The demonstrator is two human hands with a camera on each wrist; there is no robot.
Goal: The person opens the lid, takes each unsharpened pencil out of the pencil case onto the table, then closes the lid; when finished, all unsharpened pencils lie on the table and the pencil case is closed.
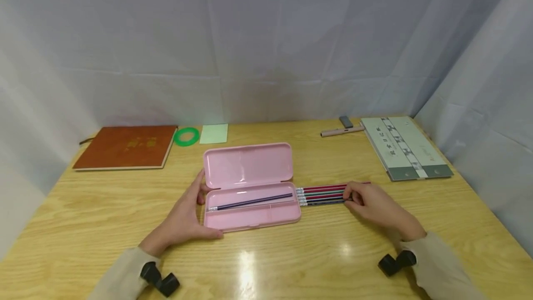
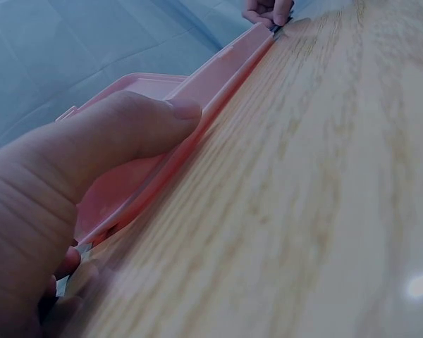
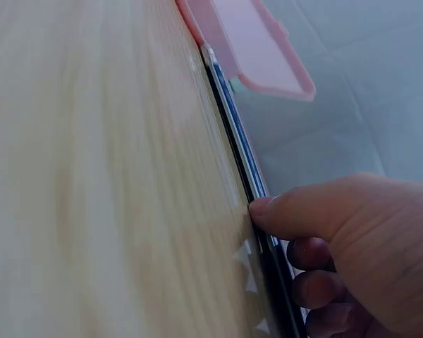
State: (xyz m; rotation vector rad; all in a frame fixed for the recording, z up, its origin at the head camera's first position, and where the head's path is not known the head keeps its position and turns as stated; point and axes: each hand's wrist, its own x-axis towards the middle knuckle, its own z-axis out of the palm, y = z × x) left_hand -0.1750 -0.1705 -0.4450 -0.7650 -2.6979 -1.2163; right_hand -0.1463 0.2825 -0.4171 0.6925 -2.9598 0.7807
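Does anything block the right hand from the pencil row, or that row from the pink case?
Nothing visible separates the right hand from the pencil row; they touch. Between the row and the inside of the open pink case stands its right end wall.

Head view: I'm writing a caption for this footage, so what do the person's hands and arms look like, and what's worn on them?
The left hand and right hand are bare, without gloves. The left sleeve and right sleeve are long and plain beige. A chunky, angular black fitting sits at the left cuff, and a similar black piece at the right.
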